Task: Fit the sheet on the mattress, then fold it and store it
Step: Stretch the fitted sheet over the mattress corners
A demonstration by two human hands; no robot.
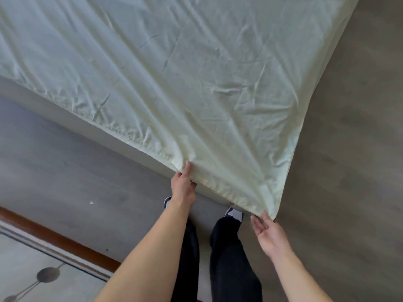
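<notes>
Sheet [174, 68] fabric, pale and creased, lies spread over the top of the mattress [72, 118] and covers nearly all of it that shows, though it is not yet fitted at the near corner. Along the left side the gathered hem sits on the top edge, leaving the grey side of the mattress bare below it, so on that side it looks untucked. At the near corner the cloth hangs loose in a pointed flap instead of wrapping under. The left hand [182, 186] holds the hem just left of that corner, its grip clamped on the sheet with the thumb on top of the cloth and the fingers beneath. The right hand [269, 233] is at the very tip of the flap with its fingers spread apart; the fingertips touch the cloth, but whether they pinch it I cannot tell. The person stands on the grey floor [65, 171] right at this corner, shoes [234, 213] close to the bed. By my reading the fitting stage is partly done: the sheet is laid out, this corner needs pulling down and under, and the far corners are out of view. Folding and storing are both left to do.
</notes>
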